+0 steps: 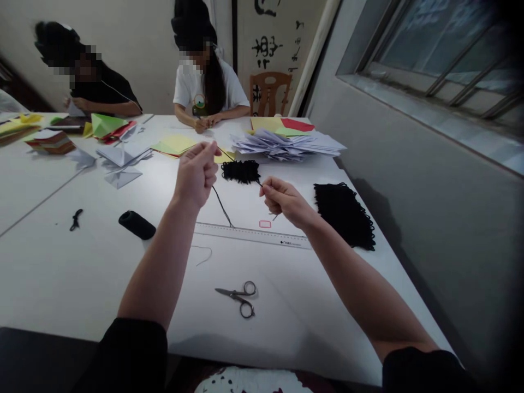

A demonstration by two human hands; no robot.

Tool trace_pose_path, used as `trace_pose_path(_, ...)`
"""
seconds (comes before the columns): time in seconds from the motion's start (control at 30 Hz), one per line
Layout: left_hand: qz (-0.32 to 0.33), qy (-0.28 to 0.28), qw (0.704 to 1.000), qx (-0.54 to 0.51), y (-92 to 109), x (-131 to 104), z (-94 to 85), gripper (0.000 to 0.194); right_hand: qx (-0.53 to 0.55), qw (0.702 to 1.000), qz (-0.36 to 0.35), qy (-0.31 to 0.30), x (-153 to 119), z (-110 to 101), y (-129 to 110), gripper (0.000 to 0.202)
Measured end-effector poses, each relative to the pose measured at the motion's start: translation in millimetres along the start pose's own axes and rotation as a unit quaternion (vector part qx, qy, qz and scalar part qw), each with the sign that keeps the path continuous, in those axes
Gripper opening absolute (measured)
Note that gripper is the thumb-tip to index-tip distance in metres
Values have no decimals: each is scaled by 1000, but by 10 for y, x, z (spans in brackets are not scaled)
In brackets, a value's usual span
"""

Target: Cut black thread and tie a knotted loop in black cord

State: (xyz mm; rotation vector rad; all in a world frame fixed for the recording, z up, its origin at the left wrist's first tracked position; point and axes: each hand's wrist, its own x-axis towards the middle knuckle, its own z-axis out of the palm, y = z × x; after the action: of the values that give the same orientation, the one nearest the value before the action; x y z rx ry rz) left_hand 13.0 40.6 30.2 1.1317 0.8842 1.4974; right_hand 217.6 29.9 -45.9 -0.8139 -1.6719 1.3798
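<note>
A small black piece of looped yarn work (pixel 240 171) hangs between my hands, above the white table. My left hand (pixel 197 170) is closed in a pinch on a black strand running to its left side, and a loose yarn tail drops below that hand. At the other end my right hand (pixel 284 202) pinches a short black strand at the piece's right edge. Beneath the hands lies a clear ruler (pixel 254 236). Scissors (pixel 237 296) rest nearer to me with blades pointing left. A spool of black yarn (pixel 136 224) lies left of my left forearm.
A larger black looped piece (pixel 344 214) lies by the table's right edge. Behind my hands is a stack of folded white paper (pixel 286 144). Folded coloured papers (pixel 108 126) are at the far left. Two people sit across the table (pixel 82 273); a wall and window are right.
</note>
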Motion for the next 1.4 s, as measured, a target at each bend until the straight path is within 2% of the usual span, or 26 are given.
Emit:
trace_pose_path(0.07, 49, 2, 998, 29, 53, 16, -1, 27, -95, 994, 58, -25, -90, -30, 133, 25)
trace_pose_path(0.13, 63, -55, 992, 96, 39, -8, 17, 26, -203, 972, 107, -43, -149, -76, 201, 16)
trace_pose_path(0.2, 72, -131, 972, 184, -25, -60, 48, 24, -256, 960, 113, -9, -154, -108, 163, 10)
trace_pose_path(0.3, 116, -188, 927, 304, -139, -148, 92, 19, -197, 977, 44, 71, -86, -77, -64, 35)
trace_pose_path(0.4, 148, -190, 889, 390, -197, -213, 116, 22, -85, 996, -3, 33, -13, 16, -282, 56)
trace_pose_path(0.43, 153, -190, 880, 408, -203, -227, 119, 22, -70, 997, -2, 14, 0, 43, -315, 55)
trace_pose_path(0.5, 152, -192, 871, 426, -209, -244, 112, 23, -66, 998, -1, 15, 8, 74, -316, 38)
trace_pose_path(0.57, 137, -201, 875, 419, -226, -245, 81, 22, -77, 996, -15, 40, -2, 67, -274, 31)
trace_pose_path(0.63, 106, -220, 893, 378, -281, -236, 20, 23, -107, 990, -43, 80, -14, 35, -249, 27)
trace_pose_path(0.73, 19, -248, 936, 251, -455, -240, -117, 25, -142, 974, -103, 145, -12, -22, -309, 18)
trace_pose_path(0.8, -42, -246, 954, 164, -609, -273, -218, 28, -139, 963, -147, 181, 7, -49, -402, 14)
trace_pose_path(0.9, -94, -259, 955, 114, -799, -345, -365, 34, -142, 947, -191, 215, 42, -68, -565, 12)
trace_pose_path(1.0, -150, -361, 909, 146, -841, -352, -524, 32, -149, 945, -193, 219, 58, -73, -711, 15)
trace_pose_path(1.07, -181, -455, 851, 188, -787, -284, -634, 25, -141, 951, -179, 208, 60, -75, -800, 17)
trace_pose_path(1.13, -187, -504, 799, 269, -696, -172, -716, 11, -127, 960, -163, 187, 66, -75, -887, 20)
trace_pose_path(1.17, -177, -491, 791, 320, -647, -112, -730, 15, -120, 965, -155, 173, 74, -73, -930, 20)
trace_pose_path(1.2, -155, -449, 801, 365, -600, -57, -720, 26, -113, 969, -149, 160, 85, -70, -972, 20)
trace_pose_path(1.27, -89, -311, 865, 384, -529, 19, -619, 38, -102, 974, -145, 143, 120, -56, -1046, 19)
trace_pose_path(1.3, -54, -244, 904, 346, -510, 35, -531, 37, -96, 975, -145, 138, 142, -47, -1075, 19)
trace_pose_path(1.33, -27, -205, 937, 283, -505, 35, -428, 36, -92, 976, -146, 136, 165, -36, -1097, 19)
trace_pose_path(1.4, -5, -187, 969, 161, -531, -5, -212, 34, -88, 976, -149, 134, 209, -17, -1116, 19)
